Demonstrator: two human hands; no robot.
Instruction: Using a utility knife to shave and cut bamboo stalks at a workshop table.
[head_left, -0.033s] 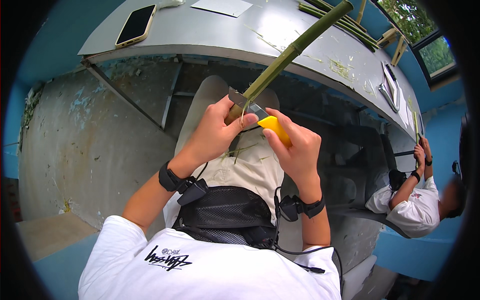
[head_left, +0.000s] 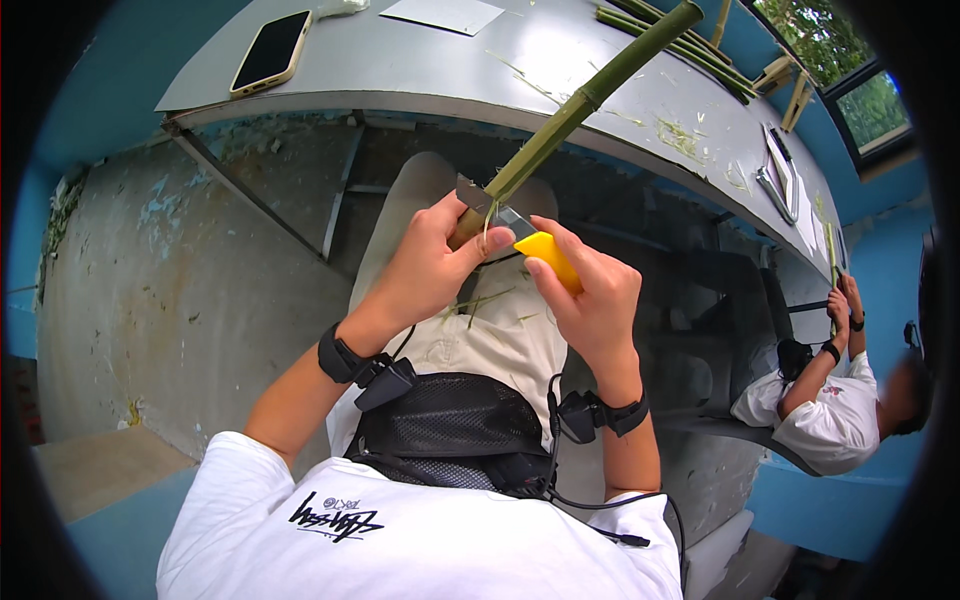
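Observation:
My left hand [head_left: 425, 268] grips the lower end of a long green bamboo stalk [head_left: 590, 95] that slants up and to the right over the grey table [head_left: 420, 60]. My right hand [head_left: 590, 290] holds a yellow-handled knife [head_left: 545, 255]. Its metal blade [head_left: 490, 205] lies against the stalk just above my left thumb. Thin green shavings lie on my lap below the hands.
A phone [head_left: 270, 50] and a white sheet [head_left: 440, 14] lie on the table's far side. More bamboo sticks [head_left: 690, 50], shavings and metal tools [head_left: 775, 180] sit toward its right. Another person in a white shirt [head_left: 830, 410] works at the right edge.

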